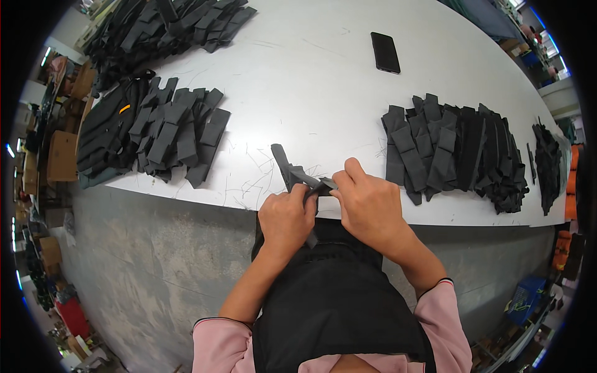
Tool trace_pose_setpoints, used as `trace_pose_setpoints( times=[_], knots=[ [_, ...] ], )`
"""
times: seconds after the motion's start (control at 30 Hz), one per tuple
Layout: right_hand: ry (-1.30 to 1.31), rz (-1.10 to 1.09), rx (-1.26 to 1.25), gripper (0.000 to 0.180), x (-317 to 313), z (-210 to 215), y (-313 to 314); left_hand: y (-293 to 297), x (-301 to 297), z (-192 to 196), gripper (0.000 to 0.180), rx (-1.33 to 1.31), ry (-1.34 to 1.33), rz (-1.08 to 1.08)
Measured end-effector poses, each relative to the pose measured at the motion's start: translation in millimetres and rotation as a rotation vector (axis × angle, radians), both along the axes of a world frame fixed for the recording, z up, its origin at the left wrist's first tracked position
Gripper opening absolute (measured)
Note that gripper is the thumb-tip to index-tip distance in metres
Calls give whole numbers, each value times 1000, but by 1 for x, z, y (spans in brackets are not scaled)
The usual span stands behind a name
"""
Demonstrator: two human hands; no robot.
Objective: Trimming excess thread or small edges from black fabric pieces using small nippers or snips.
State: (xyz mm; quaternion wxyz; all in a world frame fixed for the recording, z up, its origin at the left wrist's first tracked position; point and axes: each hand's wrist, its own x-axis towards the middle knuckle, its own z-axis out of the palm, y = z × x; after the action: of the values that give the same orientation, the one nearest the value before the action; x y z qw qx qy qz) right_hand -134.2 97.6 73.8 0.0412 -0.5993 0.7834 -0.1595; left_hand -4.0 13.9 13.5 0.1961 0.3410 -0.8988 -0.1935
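At the front edge of the white table (298, 93), both my hands grip a dark grey fabric strip (281, 163). One end of it sticks up past my left hand, and a short tail hangs below. My left hand (286, 217) is closed round the strip's middle. My right hand (367, 202) pinches a folded part of the same strip between thumb and fingers, just to the right. What lies inside the folds is hidden by my fingers. Loose dark threads (249, 183) are scattered on the tabletop beside my left hand.
On the left lie dark fabric pieces (177, 127) with a black bundle bearing an orange tag (125, 109). A larger dark heap (168, 28) sits farther back. More strips (429, 146) are piled on the right, and a black phone (385, 53) rests at the far right.
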Motion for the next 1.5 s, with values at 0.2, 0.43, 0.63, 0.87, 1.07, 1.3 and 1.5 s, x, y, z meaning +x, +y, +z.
trace_pose_setpoints(
  times=[0.2,0.43,0.63,0.87,1.07,1.3,1.5],
  knots=[
    [-345,-196,-436,17,-8,-8,10,-4,5,-2,15,-44,15,19],
    [-895,-280,-178,29,-8,-56,39,-38,11,-14,23,1718,605,236],
    [-1067,-242,-298,18,11,-43,34,-31,7,-3,28,1728,787,208],
    [-1128,-130,-351,12,30,-36,12,-32,10,-9,31,1649,724,85],
    [-1203,379,167,12,-3,-17,20,-27,32,-7,19,1305,811,97],
    [-1179,-193,-6,23,-15,-64,24,-49,25,-66,31,1762,686,445],
    [-235,-619,-172,24,-100,-106,54,-109,51,15,8,521,468,-194]
  ],
)
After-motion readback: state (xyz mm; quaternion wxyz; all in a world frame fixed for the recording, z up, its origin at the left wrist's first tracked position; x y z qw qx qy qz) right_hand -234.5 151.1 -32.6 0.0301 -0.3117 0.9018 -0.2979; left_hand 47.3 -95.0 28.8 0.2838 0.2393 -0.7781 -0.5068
